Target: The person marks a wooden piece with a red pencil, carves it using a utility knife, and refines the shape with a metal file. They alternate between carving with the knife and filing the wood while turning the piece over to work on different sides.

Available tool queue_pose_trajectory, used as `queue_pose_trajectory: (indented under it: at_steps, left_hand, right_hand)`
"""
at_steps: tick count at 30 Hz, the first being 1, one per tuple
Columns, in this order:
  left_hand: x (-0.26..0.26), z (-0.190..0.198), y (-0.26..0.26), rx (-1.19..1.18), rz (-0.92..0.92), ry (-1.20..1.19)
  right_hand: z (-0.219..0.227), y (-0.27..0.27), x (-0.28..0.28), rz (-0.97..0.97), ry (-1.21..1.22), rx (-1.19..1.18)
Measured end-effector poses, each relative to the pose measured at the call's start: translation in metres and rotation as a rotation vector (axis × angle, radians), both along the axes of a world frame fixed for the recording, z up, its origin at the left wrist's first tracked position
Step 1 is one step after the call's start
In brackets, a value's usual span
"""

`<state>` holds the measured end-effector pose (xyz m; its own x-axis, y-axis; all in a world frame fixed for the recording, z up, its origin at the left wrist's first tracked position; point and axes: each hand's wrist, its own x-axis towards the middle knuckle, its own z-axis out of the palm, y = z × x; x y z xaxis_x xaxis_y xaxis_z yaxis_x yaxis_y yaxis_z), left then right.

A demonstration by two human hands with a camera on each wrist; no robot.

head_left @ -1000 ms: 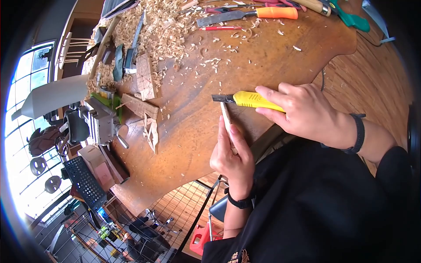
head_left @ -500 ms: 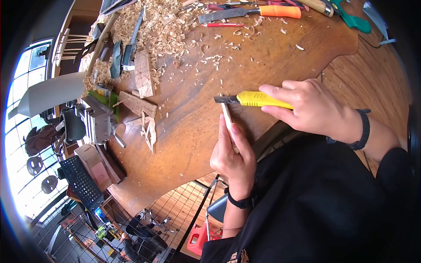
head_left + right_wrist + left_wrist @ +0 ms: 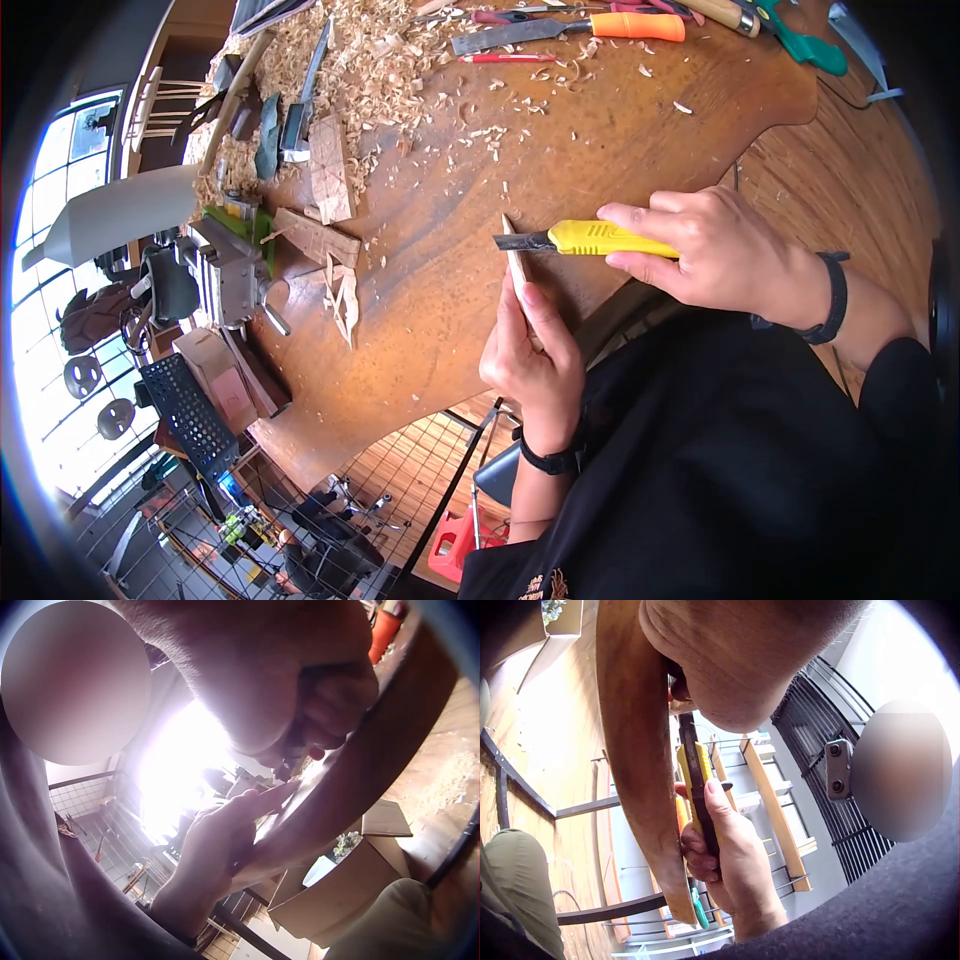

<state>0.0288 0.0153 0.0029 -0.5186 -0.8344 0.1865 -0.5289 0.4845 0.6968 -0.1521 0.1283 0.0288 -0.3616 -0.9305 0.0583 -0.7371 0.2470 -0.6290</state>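
My left hand [image 3: 530, 345] pinches a slim pale wooden stick [image 3: 516, 268] between thumb and fingers, its pointed tip directed away from me over the near edge of the workbench. A yellow utility knife [image 3: 605, 238] is gripped in my right hand [image 3: 715, 245], with the thumb along the handle. Its dark blade lies across the stick a little below the tip, just beyond the left fingertips. From the left wrist view, the right hand [image 3: 739, 859] is wrapped round the knife [image 3: 696, 776]. The right wrist view is dim, with the left hand [image 3: 217, 832] beside the bench edge.
Wood shavings [image 3: 390, 80] pile at the far left of the brown workbench [image 3: 430, 320]. An orange-handled chisel [image 3: 630, 27] and a red pencil [image 3: 508, 58] lie at the back. Wood offcuts [image 3: 330, 170] and a metal vise [image 3: 225, 280] stand to the left.
The knife blade has slid from the stick's tip down toward my left hand, uncovering the point. My right hand has shifted slightly right and nearer; the left still holds the stick.
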Motion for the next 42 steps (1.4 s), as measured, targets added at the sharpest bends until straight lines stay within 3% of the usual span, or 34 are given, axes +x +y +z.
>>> queue_pose_trajectory:
  at_steps: [10, 12, 16, 18, 24, 36, 42]
  left_hand:
    - [0.002, 0.004, 0.000, 0.068, 0.021, 0.017]
    - [0.005, 0.003, 0.002, 0.022, -0.016, -0.030]
    - [0.005, -0.004, 0.005, -0.034, -0.020, -0.022]
    - [-0.002, 0.000, 0.005, 0.039, 0.070, 0.085]
    - [0.001, 0.001, 0.003, 0.089, 0.063, 0.109]
    - [-0.004, 0.009, -0.002, 0.095, 0.068, 0.006]
    - [-0.007, 0.007, 0.000, 0.063, 0.070, 0.067]
  right_hand:
    - [-0.005, -0.008, 0.021, -0.057, 0.112, -0.018]
    - [-0.007, -0.011, 0.026, -0.124, 0.244, -0.007]
    - [-0.010, -0.008, 0.024, -0.117, 0.253, -0.039]
    - [-0.010, -0.005, 0.021, -0.070, 0.175, -0.079]
    - [-0.006, 0.005, 0.020, -0.026, 0.056, -0.051]
    - [-0.005, -0.014, 0.041, -0.094, 0.248, -0.001]
    - [-0.008, -0.016, 0.043, -0.113, 0.225, -0.013]
